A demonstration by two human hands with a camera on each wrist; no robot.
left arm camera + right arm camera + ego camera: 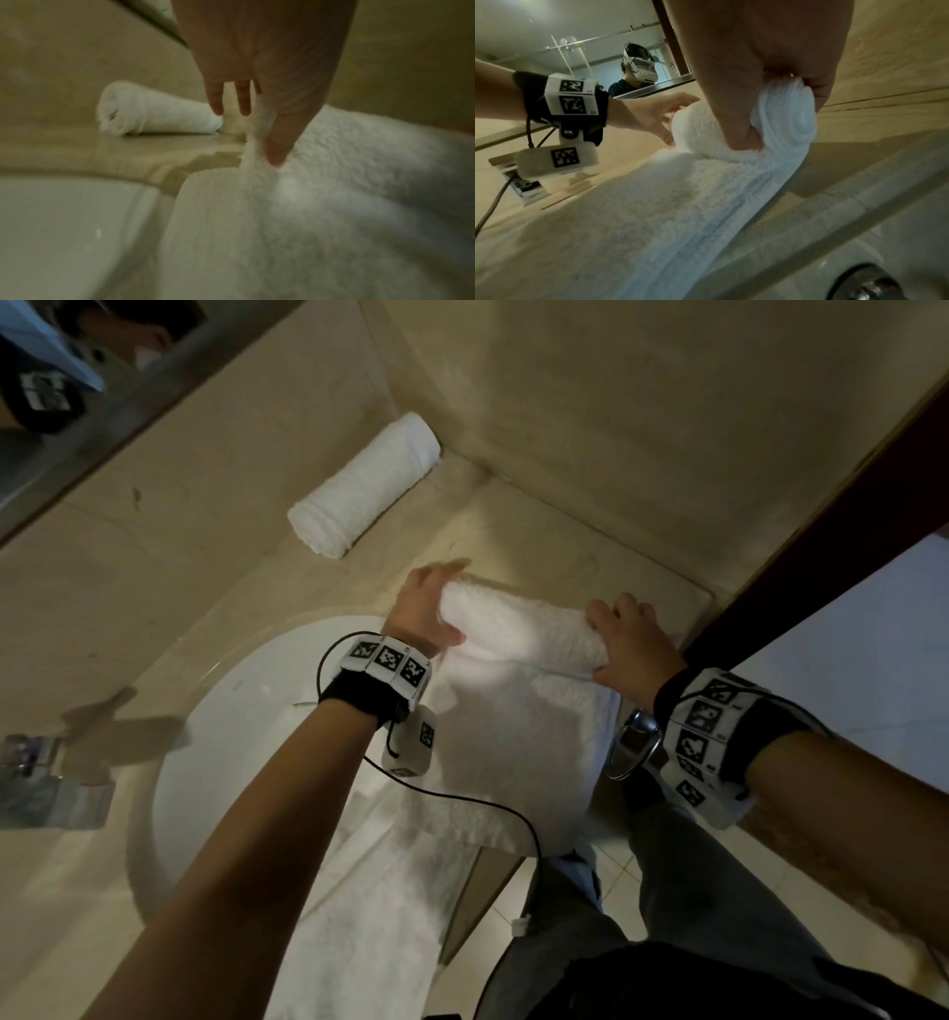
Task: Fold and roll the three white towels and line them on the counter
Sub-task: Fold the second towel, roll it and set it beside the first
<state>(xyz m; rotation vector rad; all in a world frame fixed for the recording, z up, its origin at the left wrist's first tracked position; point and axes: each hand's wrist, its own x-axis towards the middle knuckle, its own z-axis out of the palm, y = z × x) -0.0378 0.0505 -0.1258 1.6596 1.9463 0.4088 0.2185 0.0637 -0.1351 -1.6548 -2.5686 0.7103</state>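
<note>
One white towel (pixel 364 485) lies rolled on the beige counter (pixel 590 541) by the back wall; it also shows as the rolled towel (pixel 154 113) in the left wrist view. A second towel is half rolled: its roll (pixel 518 629) lies crosswise, and its flat part (pixel 513 752) stretches toward me. My left hand (pixel 426 608) grips the roll's left end, fingers over the top, thumb (pixel 277 150) pressed into the cloth. My right hand (pixel 631 639) grips the right end, where the roll's spiral (pixel 788 117) shows. Another white towel (pixel 369 916) lies beneath, hanging over the counter front.
A white basin (pixel 246 711) is set in the counter at the left. Clear packaged items (pixel 46 778) stand at the far left. A mirror (pixel 77 377) runs along the back. A dark wooden frame (pixel 821 531) bounds the right side, with a chrome fitting (pixel 634 747) under my right wrist.
</note>
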